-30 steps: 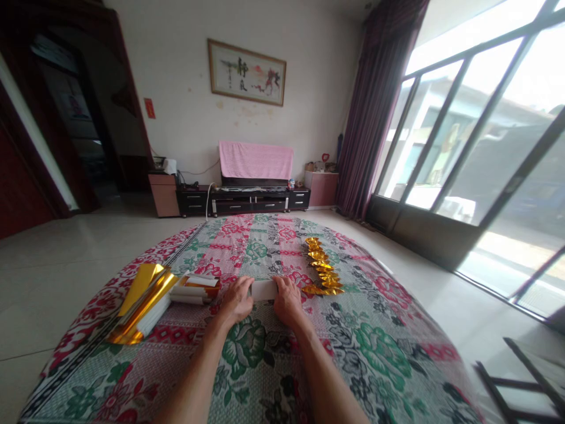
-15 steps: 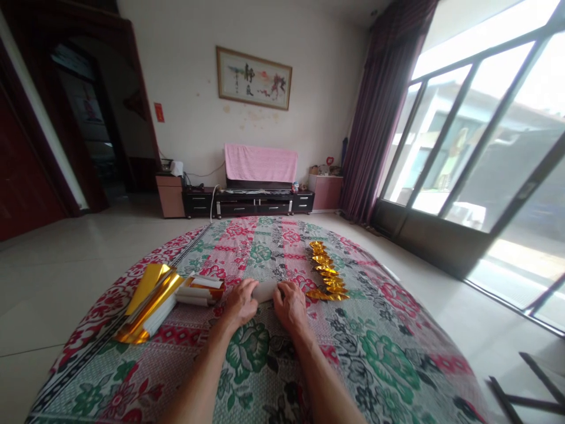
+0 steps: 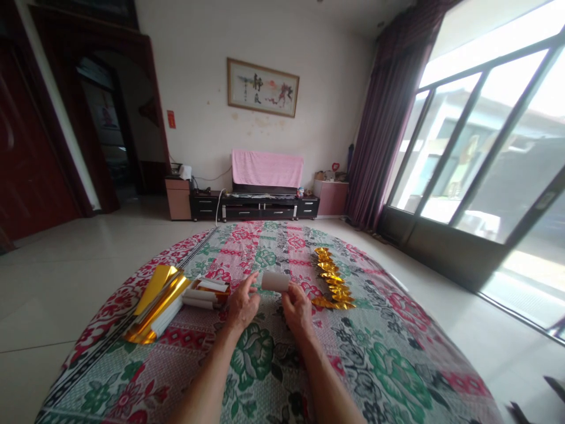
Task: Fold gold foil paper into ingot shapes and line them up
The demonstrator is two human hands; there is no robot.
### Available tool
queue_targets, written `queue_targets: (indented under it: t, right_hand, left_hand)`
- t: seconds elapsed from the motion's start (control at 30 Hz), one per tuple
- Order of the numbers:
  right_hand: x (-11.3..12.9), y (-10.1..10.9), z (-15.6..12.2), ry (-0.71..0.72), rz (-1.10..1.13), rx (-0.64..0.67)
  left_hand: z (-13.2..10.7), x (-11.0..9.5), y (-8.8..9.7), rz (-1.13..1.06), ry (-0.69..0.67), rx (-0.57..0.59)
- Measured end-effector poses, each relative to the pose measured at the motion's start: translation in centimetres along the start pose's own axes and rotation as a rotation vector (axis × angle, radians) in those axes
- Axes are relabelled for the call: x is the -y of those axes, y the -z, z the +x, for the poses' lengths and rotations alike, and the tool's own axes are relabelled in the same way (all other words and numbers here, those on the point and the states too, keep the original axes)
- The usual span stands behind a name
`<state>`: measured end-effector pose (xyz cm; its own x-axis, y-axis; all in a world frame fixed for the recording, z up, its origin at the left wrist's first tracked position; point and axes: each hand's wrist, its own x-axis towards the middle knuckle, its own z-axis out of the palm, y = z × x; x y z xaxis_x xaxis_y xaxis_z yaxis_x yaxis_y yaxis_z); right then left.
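A small rolled sheet of paper [image 3: 275,281], pale grey-white on its outer side, is held up a little above the tablecloth. My right hand [image 3: 297,305] pinches its right end between thumb and fingers. Just off the paper's left end, my left hand [image 3: 243,302] has its fingers apart and holds nothing. To the left lie gold foil sheets [image 3: 158,300] and several white-backed paper rolls [image 3: 200,296]. On the right a row of folded gold foil pieces [image 3: 332,277] runs away from me.
A flowered cloth [image 3: 251,353] covers the round table. Beyond it stand a low black TV cabinet [image 3: 260,211] and a screen under a pink cloth [image 3: 267,169]. Dark stool legs [image 3: 555,388] show at the lower right, by the glass doors [image 3: 468,141].
The paper has risen off the cloth and turned up slightly. My left hand has let go of its left end, while my right hand keeps hold. The view has shifted a little left.
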<state>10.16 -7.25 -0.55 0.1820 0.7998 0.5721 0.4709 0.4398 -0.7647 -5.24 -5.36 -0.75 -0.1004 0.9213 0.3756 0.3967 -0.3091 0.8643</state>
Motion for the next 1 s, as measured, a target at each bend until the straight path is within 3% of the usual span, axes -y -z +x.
queue_targets:
  t: [0.13, 0.27, 0.4, 0.6, 0.8, 1.0]
  right_hand:
    - [-0.1, -0.2, -0.1, -0.055, 0.037, 0.044]
    - [0.2, -0.2, -0.2, -0.077, 0.041, 0.1]
    - [0.7, 0.0, -0.2, -0.127, 0.086, 0.133]
    - [0.9, 0.4, 0.1, -0.238, 0.345, 0.168]
    - [1.2, 0.5, 0.2, -0.279, 0.314, 0.163]
    - [0.8, -0.1, 0.2, -0.343, 0.559, 0.147]
  left_hand:
    - [0.3, -0.8, 0.2, -0.31, 0.191, -0.017]
    - [0.3, -1.4, 0.2, -0.443, 0.317, -0.022]
    - [0.3, -1.4, 0.2, -0.514, 0.315, -0.024]
    - [0.3, -1.3, 0.2, -0.623, 0.301, 0.004]
    - [0.1, -1.4, 0.3, -0.697, 0.252, 0.086]
    - [0.0, -1.7, 0.2, -0.678, 0.207, 0.099]
